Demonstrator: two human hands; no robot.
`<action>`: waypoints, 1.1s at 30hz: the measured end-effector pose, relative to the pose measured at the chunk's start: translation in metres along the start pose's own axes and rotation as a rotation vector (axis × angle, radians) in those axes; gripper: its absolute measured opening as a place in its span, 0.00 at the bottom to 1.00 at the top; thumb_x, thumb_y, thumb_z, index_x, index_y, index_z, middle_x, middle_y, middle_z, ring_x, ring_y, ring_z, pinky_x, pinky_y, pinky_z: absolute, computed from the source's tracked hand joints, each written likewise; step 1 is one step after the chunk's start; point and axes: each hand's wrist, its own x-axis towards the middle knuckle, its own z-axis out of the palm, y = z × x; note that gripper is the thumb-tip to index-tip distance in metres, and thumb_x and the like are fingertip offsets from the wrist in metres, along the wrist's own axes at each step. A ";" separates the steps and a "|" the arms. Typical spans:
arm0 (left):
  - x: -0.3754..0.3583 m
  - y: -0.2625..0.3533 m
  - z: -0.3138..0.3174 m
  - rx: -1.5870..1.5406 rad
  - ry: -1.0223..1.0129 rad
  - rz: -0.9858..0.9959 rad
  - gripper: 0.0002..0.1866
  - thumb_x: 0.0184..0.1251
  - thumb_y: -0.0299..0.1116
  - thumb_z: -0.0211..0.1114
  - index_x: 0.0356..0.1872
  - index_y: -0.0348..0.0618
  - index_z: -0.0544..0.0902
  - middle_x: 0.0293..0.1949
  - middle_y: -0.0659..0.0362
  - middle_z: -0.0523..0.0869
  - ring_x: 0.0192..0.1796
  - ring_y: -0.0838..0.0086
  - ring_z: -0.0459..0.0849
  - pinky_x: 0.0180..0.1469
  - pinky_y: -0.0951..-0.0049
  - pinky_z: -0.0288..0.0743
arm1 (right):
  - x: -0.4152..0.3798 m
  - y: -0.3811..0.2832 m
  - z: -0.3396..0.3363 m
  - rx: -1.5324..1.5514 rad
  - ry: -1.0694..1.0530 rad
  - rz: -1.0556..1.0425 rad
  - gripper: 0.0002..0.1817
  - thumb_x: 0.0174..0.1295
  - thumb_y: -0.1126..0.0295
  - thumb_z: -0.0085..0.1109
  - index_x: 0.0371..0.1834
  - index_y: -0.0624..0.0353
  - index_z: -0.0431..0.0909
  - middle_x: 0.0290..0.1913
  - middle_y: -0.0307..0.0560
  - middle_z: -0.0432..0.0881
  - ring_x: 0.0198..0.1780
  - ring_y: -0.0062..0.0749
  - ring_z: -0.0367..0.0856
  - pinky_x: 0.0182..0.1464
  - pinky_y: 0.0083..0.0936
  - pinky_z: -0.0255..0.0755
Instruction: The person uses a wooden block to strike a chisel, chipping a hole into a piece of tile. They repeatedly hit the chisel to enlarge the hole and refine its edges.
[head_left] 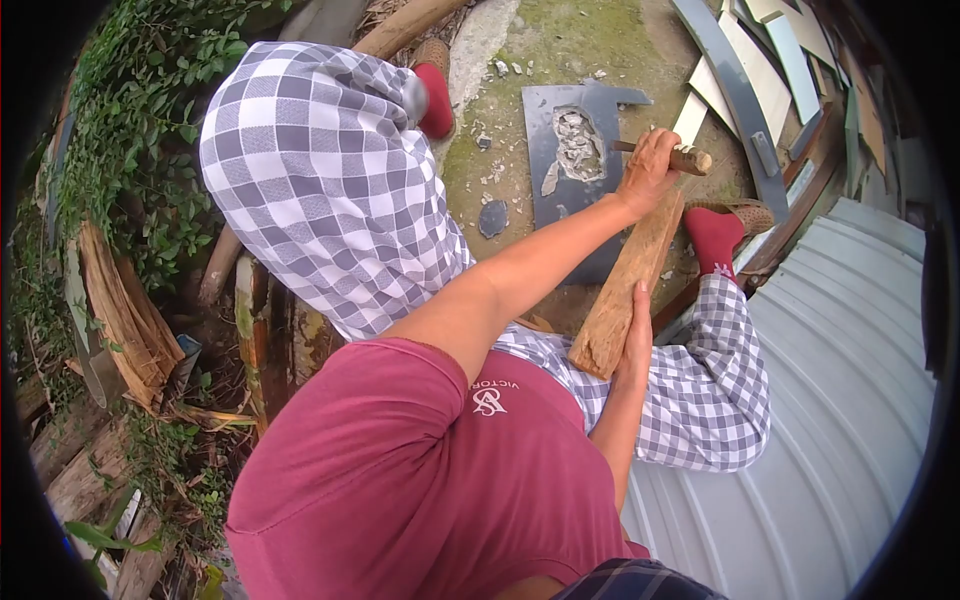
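My left hand (647, 178) is closed around a wooden-handled chisel (692, 160), its round butt end sticking out to the right. A short dark part of the tool shows on the other side of the fist, pointing at a dark grey slab (555, 200). Rough, pale rubble (577, 145) fills a jagged hole in that slab. My right hand (638, 325) grips a thick wooden plank (628, 285) along its lower right edge. The plank slants up over my lap, its far end just below my left hand.
Stone chips (492, 178) and a dark round piece (493, 218) lie on the mossy concrete. Stacked boards (750, 90) stand at the upper right, above a corrugated metal sheet (800, 400). Leafy plants (150, 110) and split logs (125, 310) line the left.
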 end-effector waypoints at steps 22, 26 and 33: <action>0.008 -0.018 -0.006 -0.018 0.214 -0.144 0.25 0.44 0.22 0.69 0.45 0.43 0.68 0.42 0.51 0.74 0.48 0.50 0.74 0.49 0.58 0.69 | 0.003 0.001 0.001 -0.047 0.028 0.033 0.36 0.63 0.46 0.54 0.62 0.68 0.64 0.51 0.51 0.75 0.47 0.32 0.78 0.46 0.26 0.75; 0.012 -0.017 -0.004 -0.039 0.269 -0.205 0.24 0.44 0.21 0.68 0.45 0.43 0.68 0.42 0.51 0.74 0.48 0.51 0.74 0.49 0.58 0.69 | -0.004 -0.004 0.008 -0.050 0.068 -0.061 0.36 0.64 0.47 0.53 0.63 0.67 0.63 0.53 0.51 0.74 0.49 0.33 0.77 0.48 0.26 0.73; 0.011 -0.019 -0.007 -0.075 0.319 -0.269 0.24 0.45 0.20 0.66 0.45 0.43 0.67 0.42 0.50 0.74 0.49 0.51 0.73 0.50 0.58 0.69 | -0.028 -0.061 0.051 -0.035 0.060 -0.508 0.35 0.66 0.47 0.48 0.64 0.66 0.60 0.55 0.50 0.71 0.51 0.33 0.75 0.49 0.27 0.73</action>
